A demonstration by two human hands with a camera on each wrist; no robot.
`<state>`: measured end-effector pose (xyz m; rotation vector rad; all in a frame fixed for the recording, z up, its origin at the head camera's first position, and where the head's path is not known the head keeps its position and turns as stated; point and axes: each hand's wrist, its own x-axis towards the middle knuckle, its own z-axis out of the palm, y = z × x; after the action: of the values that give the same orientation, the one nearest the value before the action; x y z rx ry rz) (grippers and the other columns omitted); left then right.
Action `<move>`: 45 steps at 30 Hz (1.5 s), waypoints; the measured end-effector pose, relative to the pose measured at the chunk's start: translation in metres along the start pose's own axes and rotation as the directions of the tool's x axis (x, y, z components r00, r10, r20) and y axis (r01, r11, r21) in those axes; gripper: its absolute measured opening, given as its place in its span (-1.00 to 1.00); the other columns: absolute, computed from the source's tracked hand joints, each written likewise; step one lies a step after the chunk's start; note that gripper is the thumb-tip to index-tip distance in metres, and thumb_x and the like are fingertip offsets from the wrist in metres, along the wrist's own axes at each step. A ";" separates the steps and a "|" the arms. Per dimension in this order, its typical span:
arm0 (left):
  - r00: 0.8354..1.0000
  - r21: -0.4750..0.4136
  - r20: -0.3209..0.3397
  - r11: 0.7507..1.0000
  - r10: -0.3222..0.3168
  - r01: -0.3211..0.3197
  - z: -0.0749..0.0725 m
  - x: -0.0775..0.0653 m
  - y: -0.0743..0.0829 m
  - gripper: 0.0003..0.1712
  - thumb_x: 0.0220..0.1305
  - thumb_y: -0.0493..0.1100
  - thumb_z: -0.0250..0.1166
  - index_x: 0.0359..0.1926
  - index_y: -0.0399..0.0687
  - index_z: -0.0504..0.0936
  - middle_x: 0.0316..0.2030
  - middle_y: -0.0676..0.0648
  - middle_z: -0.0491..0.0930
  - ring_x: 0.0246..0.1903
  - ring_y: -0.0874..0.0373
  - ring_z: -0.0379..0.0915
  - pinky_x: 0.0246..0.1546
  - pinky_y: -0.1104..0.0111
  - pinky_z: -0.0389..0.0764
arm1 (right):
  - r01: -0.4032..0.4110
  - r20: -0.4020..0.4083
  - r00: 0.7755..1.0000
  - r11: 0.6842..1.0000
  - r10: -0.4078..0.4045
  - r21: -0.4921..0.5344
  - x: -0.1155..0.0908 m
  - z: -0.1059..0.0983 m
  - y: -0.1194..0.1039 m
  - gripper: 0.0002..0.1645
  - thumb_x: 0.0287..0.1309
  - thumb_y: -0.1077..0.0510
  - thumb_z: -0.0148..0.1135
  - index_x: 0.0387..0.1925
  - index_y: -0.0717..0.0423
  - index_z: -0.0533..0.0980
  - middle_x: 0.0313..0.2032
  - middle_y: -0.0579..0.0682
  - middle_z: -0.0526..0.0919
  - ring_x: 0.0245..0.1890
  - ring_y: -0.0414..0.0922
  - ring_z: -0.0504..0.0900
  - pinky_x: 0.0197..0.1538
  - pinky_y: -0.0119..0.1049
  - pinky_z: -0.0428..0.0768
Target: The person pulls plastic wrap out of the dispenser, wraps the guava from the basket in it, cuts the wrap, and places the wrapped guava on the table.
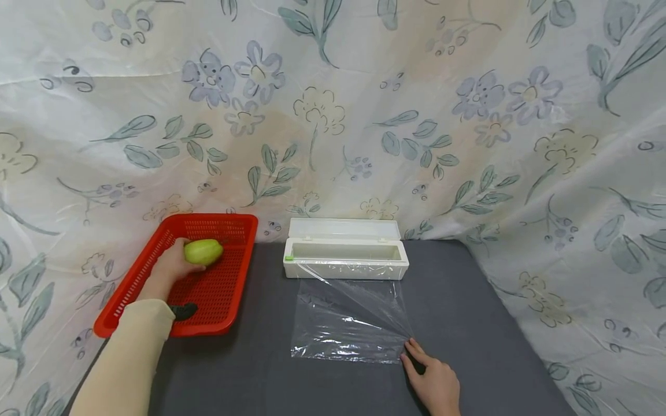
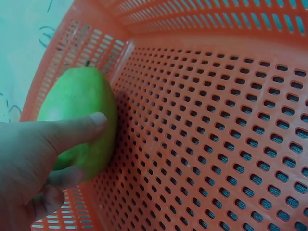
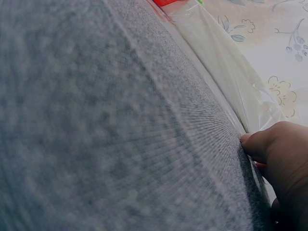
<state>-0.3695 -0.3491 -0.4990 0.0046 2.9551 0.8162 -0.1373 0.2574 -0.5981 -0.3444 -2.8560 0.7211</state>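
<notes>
My left hand [image 1: 174, 260] reaches into the red perforated plastic basket [image 1: 255, 231] and grips a yellow-green oval fruit [image 1: 203, 252]. In the left wrist view the thumb lies across the fruit [image 2: 86, 103], which has a short stem; some fingers are hidden behind it. My right hand [image 1: 433, 381] pinches the near right corner of a sheet of clear cling film [image 1: 348, 323]. The film runs out over the front of a white dispenser box [image 1: 343, 270] with its lid raised. In the right wrist view, the right thumb and a fingertip [image 3: 246, 138] press at the film's edge.
A dark object [image 1: 183, 312] lies in the basket, partly hidden by my left sleeve. A green piece [image 1: 289, 258] sits at the box's left front edge. Grey cloth [image 1: 322, 387] covers the table, and a flower-patterned sheet [image 1: 333, 115] hangs behind and at both sides.
</notes>
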 end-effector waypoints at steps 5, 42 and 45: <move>1.000 0.003 0.025 1.000 0.018 -0.018 0.000 0.001 -0.003 0.24 0.24 0.05 0.56 0.60 -0.46 0.02 0.44 -0.63 0.19 0.34 -0.59 0.19 0.29 -0.44 0.26 | 0.008 -0.006 1.000 1.000 -0.008 0.006 -0.001 0.000 -0.001 -0.53 0.26 -0.11 0.50 0.13 -0.04 0.76 0.18 -0.05 0.74 -0.81 -0.22 0.31 -0.70 -0.28 0.31; 0.995 -0.055 -0.085 0.997 0.058 -0.063 -0.003 -0.007 0.000 0.12 0.07 0.10 0.65 0.50 -0.34 0.34 0.27 -0.47 0.49 0.12 -0.37 0.42 0.17 -0.35 0.42 | 0.007 -0.014 1.000 1.000 -0.007 0.001 -0.002 -0.003 -0.001 -0.54 0.28 -0.12 0.49 0.12 -0.03 0.77 0.17 -0.03 0.74 -0.79 -0.22 0.34 -0.69 -0.27 0.33; 0.993 -0.057 -0.099 0.996 0.057 -0.063 -0.006 -0.008 0.002 0.12 0.09 0.12 0.65 0.50 -0.34 0.34 0.27 -0.46 0.49 0.14 -0.38 0.41 0.18 -0.35 0.42 | 0.015 -0.021 1.000 1.000 -0.015 0.007 -0.001 -0.003 -0.002 -0.55 0.28 -0.11 0.49 0.12 -0.02 0.77 0.17 -0.01 0.75 -0.78 -0.24 0.39 -0.69 -0.27 0.35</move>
<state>-0.3618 -0.3504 -0.4924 0.0524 3.0332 0.9387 -0.1357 0.2569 -0.5950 -0.3276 -2.8322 0.7200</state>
